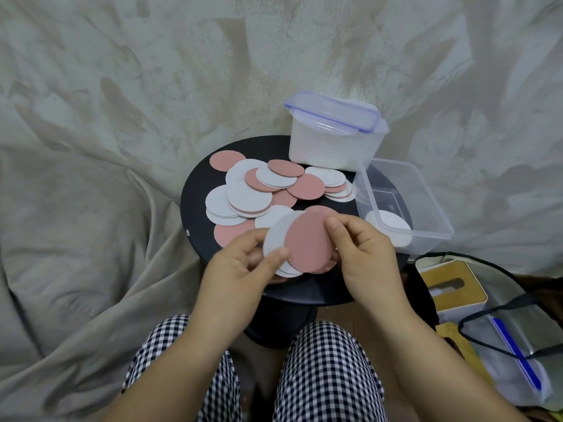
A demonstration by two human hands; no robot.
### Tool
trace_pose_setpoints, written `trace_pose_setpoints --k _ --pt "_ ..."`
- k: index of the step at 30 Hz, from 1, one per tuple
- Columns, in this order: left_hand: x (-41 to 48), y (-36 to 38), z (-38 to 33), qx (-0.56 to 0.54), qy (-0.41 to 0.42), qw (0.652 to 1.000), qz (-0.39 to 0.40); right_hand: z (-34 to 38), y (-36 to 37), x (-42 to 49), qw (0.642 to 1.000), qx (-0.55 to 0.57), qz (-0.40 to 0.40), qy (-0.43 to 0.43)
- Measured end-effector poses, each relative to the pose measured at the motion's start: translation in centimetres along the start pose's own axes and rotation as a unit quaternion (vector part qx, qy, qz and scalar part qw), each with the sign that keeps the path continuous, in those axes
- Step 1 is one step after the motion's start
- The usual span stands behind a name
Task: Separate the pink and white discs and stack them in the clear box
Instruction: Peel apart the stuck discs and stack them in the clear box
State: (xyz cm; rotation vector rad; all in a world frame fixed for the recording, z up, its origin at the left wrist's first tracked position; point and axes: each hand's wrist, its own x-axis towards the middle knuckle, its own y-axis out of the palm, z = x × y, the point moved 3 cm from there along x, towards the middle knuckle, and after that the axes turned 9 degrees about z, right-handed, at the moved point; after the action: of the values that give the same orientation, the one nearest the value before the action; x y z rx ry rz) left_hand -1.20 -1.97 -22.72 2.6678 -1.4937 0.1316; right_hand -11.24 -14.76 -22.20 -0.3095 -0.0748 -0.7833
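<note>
Several pink and white discs (259, 190) lie spread and overlapping on a small round black table (195, 214). Above the table's front edge, my left hand (240, 266) holds a small stack of discs, its thumb on a white disc (275, 236). My right hand (362, 251) pinches the pink disc (307, 242) on top of that stack by its right edge. The clear box (426, 196) stands open at the table's right side, with white discs (388, 223) lying at its near end.
A lidded white container (332, 141) stands at the back of the table, behind the clear box. A wooden tissue box (451, 284) and a clear bag (515, 345) sit on the floor at the right. Crumpled beige fabric surrounds the table. My checked trousers fill the bottom.
</note>
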Motion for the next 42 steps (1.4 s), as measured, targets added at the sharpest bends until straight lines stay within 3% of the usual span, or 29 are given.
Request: trace_pose_setpoints --k 5,8,13,17,22,25,28,42 --pt "-0.3 0.5 0.8 0.141 0.028 0.990 0.009 -0.3 0.5 -1.3 0.999 -0.013 0.027 -0.031" --pt "-0.7 -0.2 1.2 0.256 0.074 0.964 -0.018 -0.3 1.2 -2.3 0.990 -0.094 0.036 -0.094" --pt "-1.9 -0.5 2.1 0.339 0.111 0.933 -0.047 -1.0 3.2 -3.2 0.970 -0.165 0.033 -0.176" --pt "-2.3 -0.2 2.7 0.365 0.129 0.921 -0.046 -1.1 3.6 -3.3 0.965 -0.173 0.029 -0.195" --pt "-2.5 -0.9 1.7 0.327 0.170 0.921 -0.122 -0.8 3.0 -3.1 0.969 -0.160 0.023 -0.189" --pt "-2.7 -0.9 1.1 0.230 0.153 0.947 -0.166 -0.7 2.5 -3.1 0.985 -0.096 0.008 -0.141" --pt "-2.8 -0.9 1.4 0.217 0.140 0.947 -0.189 -0.9 2.5 -3.2 0.988 -0.082 -0.001 -0.131" --pt "-3.1 -1.1 2.2 0.205 0.165 0.946 -0.188 -0.7 2.5 -3.7 0.973 -0.114 -0.029 -0.197"
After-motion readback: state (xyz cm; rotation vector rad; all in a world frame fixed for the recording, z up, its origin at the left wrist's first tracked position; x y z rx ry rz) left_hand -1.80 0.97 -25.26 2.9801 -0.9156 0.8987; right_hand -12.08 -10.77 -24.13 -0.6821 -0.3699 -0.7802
